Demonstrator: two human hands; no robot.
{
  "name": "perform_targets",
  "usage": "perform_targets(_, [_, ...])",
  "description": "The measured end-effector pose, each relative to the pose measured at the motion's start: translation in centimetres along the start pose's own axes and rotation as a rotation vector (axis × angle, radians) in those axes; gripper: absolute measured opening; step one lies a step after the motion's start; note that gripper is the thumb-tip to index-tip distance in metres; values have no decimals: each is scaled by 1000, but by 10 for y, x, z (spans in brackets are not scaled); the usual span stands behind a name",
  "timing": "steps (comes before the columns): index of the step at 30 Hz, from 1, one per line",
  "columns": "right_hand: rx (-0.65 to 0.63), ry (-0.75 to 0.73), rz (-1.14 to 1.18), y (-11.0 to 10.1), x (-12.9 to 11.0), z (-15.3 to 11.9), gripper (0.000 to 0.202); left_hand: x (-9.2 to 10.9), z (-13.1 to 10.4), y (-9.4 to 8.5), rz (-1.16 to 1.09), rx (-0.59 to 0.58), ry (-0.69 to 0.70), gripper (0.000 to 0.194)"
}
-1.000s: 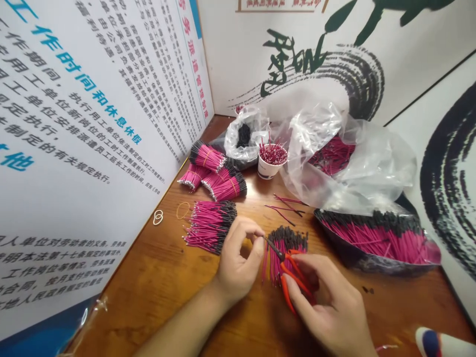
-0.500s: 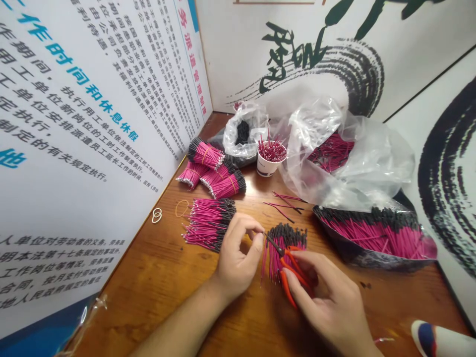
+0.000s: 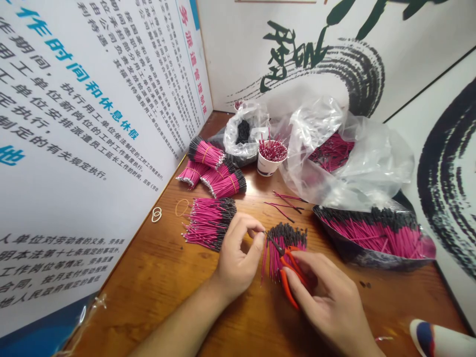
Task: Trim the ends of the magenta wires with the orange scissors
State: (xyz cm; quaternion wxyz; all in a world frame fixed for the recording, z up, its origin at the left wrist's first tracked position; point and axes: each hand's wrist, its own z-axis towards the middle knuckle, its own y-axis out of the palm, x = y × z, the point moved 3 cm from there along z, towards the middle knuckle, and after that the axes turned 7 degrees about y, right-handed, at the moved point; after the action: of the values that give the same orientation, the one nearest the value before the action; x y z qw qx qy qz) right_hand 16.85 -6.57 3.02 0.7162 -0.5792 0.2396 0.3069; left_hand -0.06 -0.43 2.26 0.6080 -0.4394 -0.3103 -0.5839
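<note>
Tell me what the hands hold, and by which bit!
The right hand holds a plier-like tool by its orange handles. What the left hand pinches, if anything, cannot be told.

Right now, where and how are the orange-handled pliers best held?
I'd hold the pliers by their orange handles, from the right: the handles splay towards the right hand, which holds them, while the slim dark nose points away, its tip close to the left hand.

Light (image 3: pixel 255 187) is shining on a brown wooden table (image 3: pixel 148 297). Words (image 3: pixel 65 53) are covering the white left wall (image 3: pixel 122 208), and big black swirls (image 3: pixel 366 74) are curling on the back wall (image 3: pixel 238 49).
</note>
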Motion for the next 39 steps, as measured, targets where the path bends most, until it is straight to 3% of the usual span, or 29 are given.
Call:
perform_targets(23, [-19,58,19,1,4,-2,15,-1,1,1,-2,-9,3,14])
perform_targets(39, [-24,-41,-27,-3,2,2,15,-3,-2,2,-34,-11,-28,12])
